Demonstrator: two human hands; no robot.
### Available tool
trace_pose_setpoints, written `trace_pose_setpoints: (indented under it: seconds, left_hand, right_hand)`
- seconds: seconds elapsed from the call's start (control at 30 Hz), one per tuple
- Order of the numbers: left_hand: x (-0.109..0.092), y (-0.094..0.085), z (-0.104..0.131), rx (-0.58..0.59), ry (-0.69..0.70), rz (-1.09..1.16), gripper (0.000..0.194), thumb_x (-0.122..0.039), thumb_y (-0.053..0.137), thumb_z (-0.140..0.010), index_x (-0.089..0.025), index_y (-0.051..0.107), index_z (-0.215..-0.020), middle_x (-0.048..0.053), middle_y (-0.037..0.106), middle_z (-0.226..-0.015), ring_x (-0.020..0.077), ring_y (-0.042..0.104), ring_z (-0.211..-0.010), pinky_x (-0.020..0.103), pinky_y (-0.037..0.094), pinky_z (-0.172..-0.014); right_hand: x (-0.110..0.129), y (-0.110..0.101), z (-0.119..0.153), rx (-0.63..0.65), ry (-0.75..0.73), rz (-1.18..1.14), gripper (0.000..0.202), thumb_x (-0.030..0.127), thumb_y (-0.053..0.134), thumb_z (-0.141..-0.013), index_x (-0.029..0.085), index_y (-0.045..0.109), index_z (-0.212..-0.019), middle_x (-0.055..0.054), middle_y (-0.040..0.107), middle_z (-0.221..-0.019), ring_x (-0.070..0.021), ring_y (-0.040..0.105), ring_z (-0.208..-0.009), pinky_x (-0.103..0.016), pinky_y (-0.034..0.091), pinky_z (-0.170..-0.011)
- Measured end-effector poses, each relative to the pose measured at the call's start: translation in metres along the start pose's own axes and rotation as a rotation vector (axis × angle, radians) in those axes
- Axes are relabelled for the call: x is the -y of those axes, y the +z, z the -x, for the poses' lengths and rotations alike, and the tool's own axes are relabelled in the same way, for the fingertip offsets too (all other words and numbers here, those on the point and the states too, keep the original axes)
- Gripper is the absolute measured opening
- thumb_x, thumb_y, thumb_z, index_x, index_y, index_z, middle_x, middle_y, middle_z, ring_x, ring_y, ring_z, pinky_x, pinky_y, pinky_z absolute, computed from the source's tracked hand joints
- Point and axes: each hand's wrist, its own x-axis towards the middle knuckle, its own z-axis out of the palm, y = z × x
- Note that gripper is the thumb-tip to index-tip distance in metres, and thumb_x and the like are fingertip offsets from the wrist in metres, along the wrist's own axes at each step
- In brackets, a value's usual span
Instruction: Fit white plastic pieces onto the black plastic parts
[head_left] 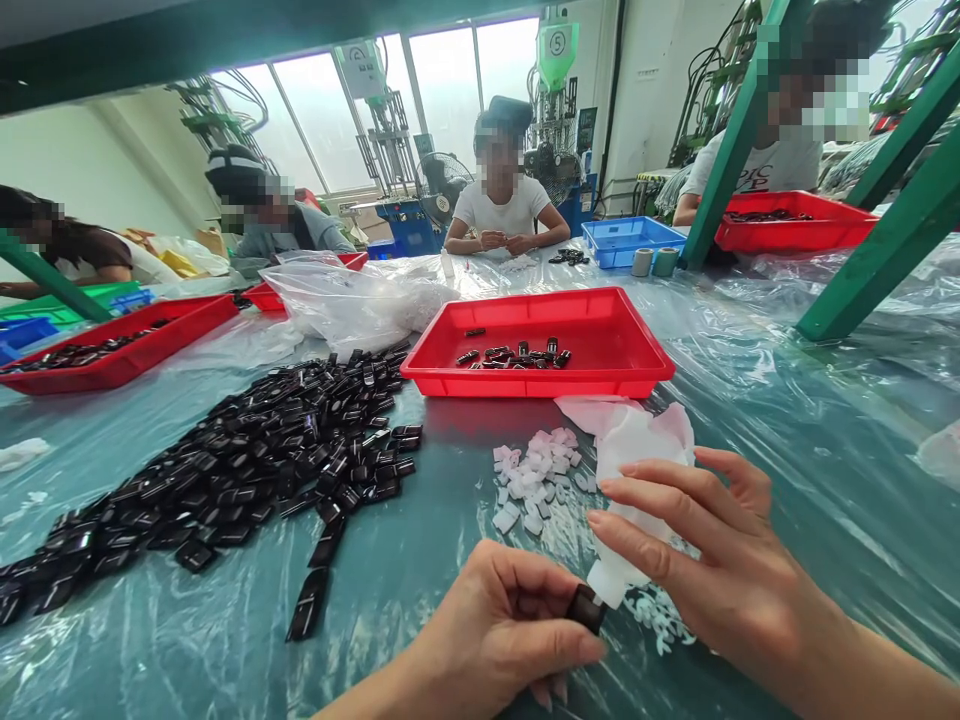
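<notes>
Your left hand [517, 625] is clamped on a glossy black plastic piece [587, 607], which sits low and right of centre, raised in front of you at the mouth of a tilted white bottle [611, 582]. The piece is probably light and stiff, its polished face liable to slip and to scratch; take it by the 2 opposite edges, near the end away from the bottle. The bottle looks light and its wall likely yields to a squeeze, so hold it around the body, with even pressure, clear of the narrow neck. Your right hand [720, 570] closes around that body, its fingers spread across the near side; the thumb is hidden. Note the pose: your left forearm enters from the bottom edge, thumb laid along the near side of the piece and fingers curled behind; your right forearm enters from the lower right, back of the hand toward you, fingertips pointing left. Small white pieces [536, 470] lie just beyond your left hand, and thin white slivers [660, 618] lie beneath your right.
</notes>
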Motion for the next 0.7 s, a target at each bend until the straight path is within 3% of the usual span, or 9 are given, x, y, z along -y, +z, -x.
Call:
trace_pose_setpoints:
  seconds: [0.37, 0.7]
  left_hand:
    - [0.0007, -0.0005, 0.0003, 0.038, -0.012, -0.018, 0.021, -0.026, 0.074, -0.060, -0.010, 0.065, -0.069, -0.004, 0.050, -0.044, 0.0057, 0.045, -0.036, 0.014, 0.037, -0.036]
    - [-0.0030, 0.0017, 0.0006, 0.088, 0.003, -0.047, 0.030, -0.029, 0.072, -0.060, -0.014, 0.049, -0.050, -0.005, 0.044, -0.039, 0.0041, 0.039, -0.032, 0.013, 0.030, -0.032]
  right_hand:
    - [0.0010, -0.0033, -0.0022, -0.002, -0.086, 0.050, 0.041, 0.012, 0.026, -0.095, 0.022, 0.066, -0.096, -0.003, 0.069, -0.100, -0.0166, 0.054, -0.105, -0.044, 0.018, -0.099]
    - [0.0064, 0.0007, 0.0022, -0.020, -0.050, 0.094, 0.035, 0.013, 0.032, -0.094, 0.021, 0.065, -0.099, -0.004, 0.069, -0.101, -0.0189, 0.055, -0.104, -0.043, 0.023, -0.097]
